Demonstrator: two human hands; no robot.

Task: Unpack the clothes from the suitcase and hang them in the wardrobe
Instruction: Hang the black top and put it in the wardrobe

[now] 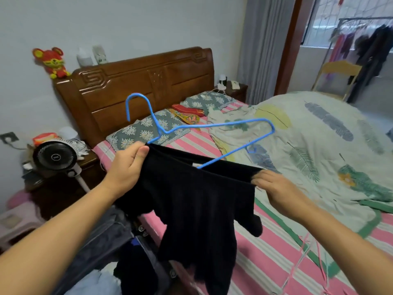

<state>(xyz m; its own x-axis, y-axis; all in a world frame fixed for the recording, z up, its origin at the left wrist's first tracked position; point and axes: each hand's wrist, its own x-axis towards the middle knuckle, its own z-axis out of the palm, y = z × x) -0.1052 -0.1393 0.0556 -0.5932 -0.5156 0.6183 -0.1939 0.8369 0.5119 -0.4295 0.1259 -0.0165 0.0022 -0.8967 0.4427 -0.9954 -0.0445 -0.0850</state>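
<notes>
A black garment [197, 201] hangs in the air over the bed's edge, stretched between both hands. My left hand [127, 162] grips its left top corner together with one end of a blue wire hanger [212, 125]. The hanger's left shoulder is inside the cloth; its hook and right shoulder stick out above. My right hand [274, 186] pinches the garment's right top edge. Below, at the bottom left, the open suitcase [110, 241] holds dark and light blue clothes. The wardrobe is out of view.
The bed [265, 241] with a pink striped sheet and a feather-print quilt [319, 145] fills the right side. A wooden headboard [138, 86] stands behind. A black fan [54, 156] sits by the nightstand on the left. A chair and a clothes rack [361, 39] stand at the far right.
</notes>
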